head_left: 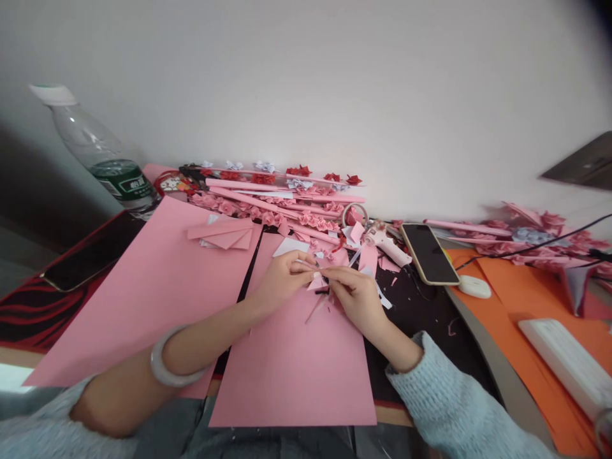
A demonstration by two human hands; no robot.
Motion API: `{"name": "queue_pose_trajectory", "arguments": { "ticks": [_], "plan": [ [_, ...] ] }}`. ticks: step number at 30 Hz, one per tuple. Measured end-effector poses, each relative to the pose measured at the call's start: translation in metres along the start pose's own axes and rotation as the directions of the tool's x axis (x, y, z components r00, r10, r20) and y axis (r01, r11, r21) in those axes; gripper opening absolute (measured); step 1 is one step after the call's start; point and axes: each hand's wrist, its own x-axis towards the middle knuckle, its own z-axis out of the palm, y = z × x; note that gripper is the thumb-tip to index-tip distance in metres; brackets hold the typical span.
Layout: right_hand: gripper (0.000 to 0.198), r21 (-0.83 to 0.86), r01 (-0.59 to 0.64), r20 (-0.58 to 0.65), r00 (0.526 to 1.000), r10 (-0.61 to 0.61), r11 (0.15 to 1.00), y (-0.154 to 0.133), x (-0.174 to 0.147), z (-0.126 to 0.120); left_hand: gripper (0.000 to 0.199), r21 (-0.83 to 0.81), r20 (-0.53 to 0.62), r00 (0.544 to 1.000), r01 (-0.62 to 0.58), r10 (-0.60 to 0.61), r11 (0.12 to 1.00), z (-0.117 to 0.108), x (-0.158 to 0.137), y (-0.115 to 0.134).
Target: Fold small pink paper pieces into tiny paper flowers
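My left hand (285, 279) and my right hand (357, 298) meet over a pink paper sheet (296, 376). Fingertips of both are pinched together on a small pink paper piece (315, 282), partly covered by the fingers. Just beneath them, what looks like a pair of scissors (315, 308) lies on the sheet, its handles mostly hidden. Beyond the hands are pink and white paper scraps (354, 233) and a pink glue gun (387, 245). Several folded pink pieces (224, 233) rest on a second pink sheet (167, 293) at left.
Along the wall lie pink paper sticks (258, 203) with paper flowers, and a tape roll (354, 215). A bottle (112, 159) and a dark phone (86, 258) are at left. At right are another phone (429, 254), a white mouse (474, 286), orange sheets (516, 306) and a power strip (568, 363).
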Motion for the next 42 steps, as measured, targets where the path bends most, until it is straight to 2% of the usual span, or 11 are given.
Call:
{"name": "queue_pose_trajectory", "arguments": {
  "ticks": [2,4,7,9,11,15,23,31,37,42],
  "plan": [
    [0.027,0.023,-0.044,-0.008,0.999,0.044,0.999,-0.001,0.000,0.001,0.015,0.020,-0.004,1.000,-0.009,0.009,1.000,0.000,-0.001,0.001],
    [0.027,0.112,-0.143,-0.009,0.989,0.145,0.983,-0.001,-0.001,0.002,0.016,0.040,-0.021,1.000,-0.016,0.017,0.999,0.000,-0.001,0.001],
    [0.022,0.350,-0.300,0.035,0.951,0.307,0.888,-0.001,-0.001,0.005,0.019,0.039,-0.050,0.999,-0.016,0.018,0.999,0.000,-0.001,0.000],
    [0.016,0.468,-0.339,0.076,0.935,0.345,0.816,-0.001,-0.001,0.006,0.022,0.018,-0.065,0.998,-0.018,0.019,1.000,0.000,-0.002,0.000],
    [0.018,0.505,-0.360,0.136,0.931,0.340,0.784,-0.001,0.000,0.006,0.024,-0.008,-0.059,0.998,-0.020,0.020,1.000,0.001,-0.003,0.001],
    [0.026,0.481,-0.384,0.234,0.923,0.307,0.788,-0.004,0.001,0.005,0.023,-0.041,-0.006,1.000,-0.020,0.020,0.999,0.002,-0.004,0.005],
    [0.025,0.543,-0.350,0.254,0.935,0.248,0.763,-0.005,0.003,0.003,0.024,-0.085,-0.023,1.000,-0.013,0.011,0.996,0.002,-0.003,0.003],
    [0.021,0.592,-0.416,0.320,0.908,0.272,0.691,0.000,0.004,0.004,0.022,-0.048,-0.035,0.998,-0.052,0.050,0.998,-0.001,-0.001,0.002],
    [0.027,0.566,-0.409,0.291,0.912,0.290,0.716,0.000,0.003,0.004,0.023,0.014,-0.005,0.999,-0.049,0.049,0.999,0.001,-0.004,0.007],
    [0.027,0.556,-0.423,0.354,0.899,0.256,0.716,0.000,0.004,0.000,0.019,0.097,0.045,0.995,-0.090,0.086,0.991,-0.001,-0.005,0.011]
  ]
}}
